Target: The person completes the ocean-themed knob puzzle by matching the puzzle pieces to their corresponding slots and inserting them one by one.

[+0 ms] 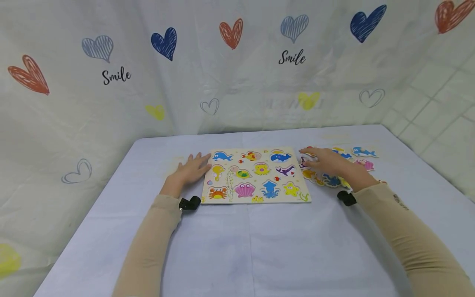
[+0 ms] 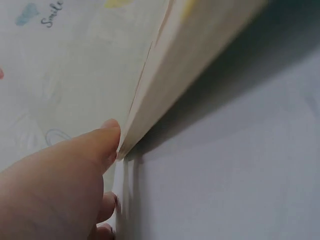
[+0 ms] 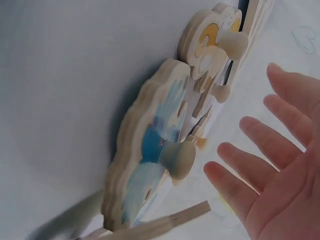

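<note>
A pale wooden puzzle board (image 1: 256,180) printed with sea animals lies flat on the table. My left hand (image 1: 188,170) is at its left edge, fingers spread; in the left wrist view the thumb (image 2: 100,142) is by the corner of the board's side (image 2: 170,75). Over a cluster of loose puzzle pieces, right of the board, hangs my right hand (image 1: 328,161). The right wrist view shows its fingers (image 3: 270,142) spread and holding nothing, beside a blue piece (image 3: 142,165) and an orange-patterned piece (image 3: 192,42), both with round wooden knobs.
A blue dolphin piece (image 1: 364,152) and a pink shell piece (image 1: 365,164) lie at the right of the cluster. A white cloth (image 1: 222,247) covers the table. Behind stands a curtain (image 1: 237,82) with hearts and lettering.
</note>
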The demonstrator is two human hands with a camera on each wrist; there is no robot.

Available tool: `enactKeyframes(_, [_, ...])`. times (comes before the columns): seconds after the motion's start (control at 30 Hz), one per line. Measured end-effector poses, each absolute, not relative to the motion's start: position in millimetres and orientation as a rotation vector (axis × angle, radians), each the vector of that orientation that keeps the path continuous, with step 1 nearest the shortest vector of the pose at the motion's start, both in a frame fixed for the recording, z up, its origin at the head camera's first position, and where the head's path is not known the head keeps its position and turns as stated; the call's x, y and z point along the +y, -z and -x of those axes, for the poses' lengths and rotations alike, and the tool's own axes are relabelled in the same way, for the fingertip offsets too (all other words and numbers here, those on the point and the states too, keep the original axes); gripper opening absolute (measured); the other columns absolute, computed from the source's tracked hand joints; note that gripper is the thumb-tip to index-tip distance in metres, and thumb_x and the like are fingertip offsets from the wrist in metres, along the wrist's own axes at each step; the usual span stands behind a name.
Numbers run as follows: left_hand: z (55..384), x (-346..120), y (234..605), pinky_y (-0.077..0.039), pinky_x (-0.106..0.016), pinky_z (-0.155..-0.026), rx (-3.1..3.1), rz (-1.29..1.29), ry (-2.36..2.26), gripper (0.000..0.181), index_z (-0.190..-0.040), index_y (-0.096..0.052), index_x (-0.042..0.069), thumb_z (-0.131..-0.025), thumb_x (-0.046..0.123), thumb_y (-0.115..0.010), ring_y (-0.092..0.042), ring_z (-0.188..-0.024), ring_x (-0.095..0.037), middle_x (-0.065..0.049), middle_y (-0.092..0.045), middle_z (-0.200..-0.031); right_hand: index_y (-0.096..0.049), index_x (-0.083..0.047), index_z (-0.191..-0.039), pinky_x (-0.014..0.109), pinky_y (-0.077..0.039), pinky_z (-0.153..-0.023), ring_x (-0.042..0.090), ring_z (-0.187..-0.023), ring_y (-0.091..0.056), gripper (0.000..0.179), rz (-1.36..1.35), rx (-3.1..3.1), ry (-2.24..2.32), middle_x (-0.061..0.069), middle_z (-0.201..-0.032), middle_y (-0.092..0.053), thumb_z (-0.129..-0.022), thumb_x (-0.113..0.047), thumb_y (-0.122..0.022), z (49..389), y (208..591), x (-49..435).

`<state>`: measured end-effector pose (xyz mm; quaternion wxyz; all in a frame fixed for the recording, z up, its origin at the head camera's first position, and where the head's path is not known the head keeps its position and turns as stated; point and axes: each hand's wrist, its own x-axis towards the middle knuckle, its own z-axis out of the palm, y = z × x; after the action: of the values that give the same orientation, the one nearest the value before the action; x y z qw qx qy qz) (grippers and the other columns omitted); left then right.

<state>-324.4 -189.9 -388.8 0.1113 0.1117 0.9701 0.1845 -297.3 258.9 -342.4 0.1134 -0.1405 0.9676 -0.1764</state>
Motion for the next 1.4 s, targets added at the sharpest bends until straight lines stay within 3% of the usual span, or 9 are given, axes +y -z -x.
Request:
enactKeyframes(0.2, [324.8,-189.8,391.6,0.004,-0.074,-0.115,2.838,-0.322,-0.53,0.064,-0.166,-0.021,0.022,-0.11,0.049,-0.036,0.005,-0.154,-0.046,-0.019,-0.007,-0.17,-0.046,-0.007,-0.154,0.071,-0.035,-0.107,0.055,-0.138,-0.038,0.052,0.357,2.845,0.608,0.032,-0.153,-0.04,-0.106,-0.023,-0.059,298.3,343.8,262.5])
enactKeyframes(0.47, [327.0,-193.6,395.3,0.005,-0.074,-0.114,2.85,-0.33,-0.537,0.065,-0.166,-0.019,0.023,-0.11,0.051,-0.036,0.007,-0.154,-0.046,-0.019,-0.006,-0.17,-0.06,0.002,-0.14,0.057,-0.05,-0.096,0.042,-0.114,-0.056,0.04,0.342,2.838,0.692,0.029,-0.138,-0.057,-0.103,-0.013,-0.063,301.8,343.9,266.0])
enactKeyframes(0.77, [326.2,-193.9,395.1,0.005,-0.075,-0.114,2.855,-0.36,-0.547,0.066,-0.166,-0.02,0.022,-0.109,0.052,-0.035,0.006,-0.153,-0.047,-0.02,-0.006,-0.17,-0.067,0.004,-0.131,0.054,-0.05,-0.094,0.035,-0.102,-0.056,0.033,0.334,2.798,0.683,0.024,-0.123,-0.065,-0.101,-0.008,-0.064,306.2,345.4,268.5])
enactKeyframes(1.17, [326.9,-192.9,397.3,0.004,-0.074,-0.114,2.865,-0.339,-0.531,0.066,-0.166,-0.021,0.023,-0.109,0.052,-0.036,0.006,-0.154,-0.046,-0.018,-0.007,-0.17,-0.069,0.005,-0.128,0.06,-0.047,-0.101,0.039,-0.107,-0.054,0.03,0.319,2.815,0.59,0.029,-0.128,-0.062,-0.1,-0.005,-0.064,316.2,349.7,264.7])
enactKeyframes(1.4, [325.4,-193.0,396.8,0.004,-0.075,-0.114,2.862,-0.344,-0.53,0.066,-0.166,-0.021,0.022,-0.109,0.051,-0.036,0.006,-0.154,-0.046,-0.018,-0.007,-0.17,-0.074,0.004,-0.117,0.055,-0.051,-0.094,0.036,-0.098,-0.057,0.022,0.37,2.858,0.539,0.023,-0.113,-0.069,-0.099,-0.005,-0.065,317.8,348.1,262.7])
